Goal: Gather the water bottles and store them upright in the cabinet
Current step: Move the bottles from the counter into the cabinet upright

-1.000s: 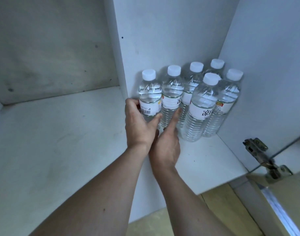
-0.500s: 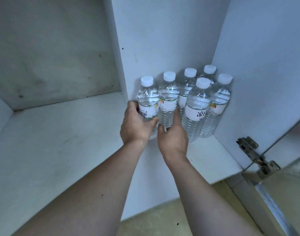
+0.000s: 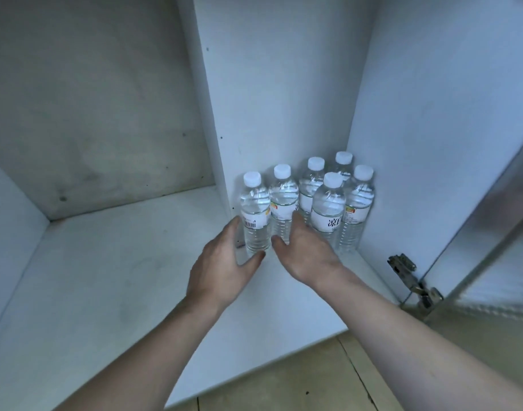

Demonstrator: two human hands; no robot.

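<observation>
**Six bottles upright in the corner**

Your white laminate cabinet point(image 3: 284, 84) has bare shelf floor in front. Six clear plastic water bottles with white caps point(image 3: 328, 209) stand packed against its divider and right wall. Your left hand point(image 3: 224, 268) cups the barcode-labelled front-left bottle point(image 3: 254, 215), fingers loosely spread; your right hand point(image 3: 304, 250) is relaxed, fingertips among the bottles. One label reads "凉"

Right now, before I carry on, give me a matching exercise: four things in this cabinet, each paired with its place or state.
Things:
1. left hand
2. right hand
3. barcode bottle
4. hinge

Places/states:
A. nearest the divider, upright
B. on the cabinet's right front edge
C. open, around the barcode bottle's base
D. open, fingers reaching between bottles

Pairs: 1-C, 2-D, 3-A, 4-B
</observation>
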